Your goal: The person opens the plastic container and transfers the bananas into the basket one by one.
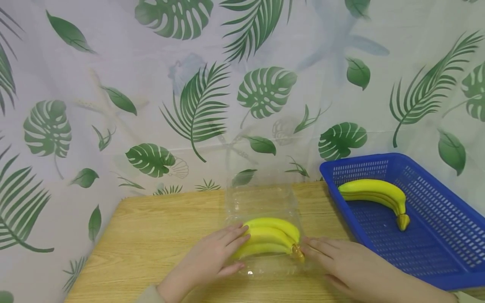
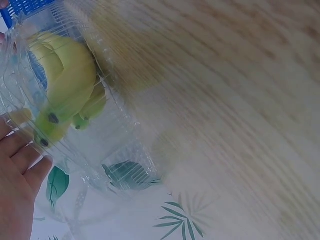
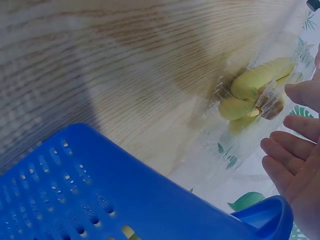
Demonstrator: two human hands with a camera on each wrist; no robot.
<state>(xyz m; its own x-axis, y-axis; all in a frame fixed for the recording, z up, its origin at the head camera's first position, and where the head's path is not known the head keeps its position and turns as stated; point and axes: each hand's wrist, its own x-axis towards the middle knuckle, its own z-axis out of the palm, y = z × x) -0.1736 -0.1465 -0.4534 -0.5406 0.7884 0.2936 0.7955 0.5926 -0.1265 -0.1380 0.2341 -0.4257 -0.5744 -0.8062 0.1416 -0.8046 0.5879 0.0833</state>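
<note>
A bunch of yellow bananas [image 1: 269,237] lies in a clear plastic clamshell box [image 1: 265,269] on the wooden table. The box's lid [image 1: 261,202] stands raised at the back. My left hand [image 1: 208,254] is at the bunch's left end, its fingertips over the bananas and the box's side. In the left wrist view, the fingers [image 2: 22,160] are extended against the clear plastic. At the stem end, my right hand [image 1: 341,261] is held beside the box with straight fingers. The right wrist view shows its fingers [image 3: 290,145] spread and holding nothing.
A blue perforated plastic basket [image 1: 394,158] stands to the right, close to my right forearm. Another banana bunch [image 1: 375,189] lies inside it. Behind the table [image 1: 151,227] hangs a white leaf-print cloth [image 1: 212,168].
</note>
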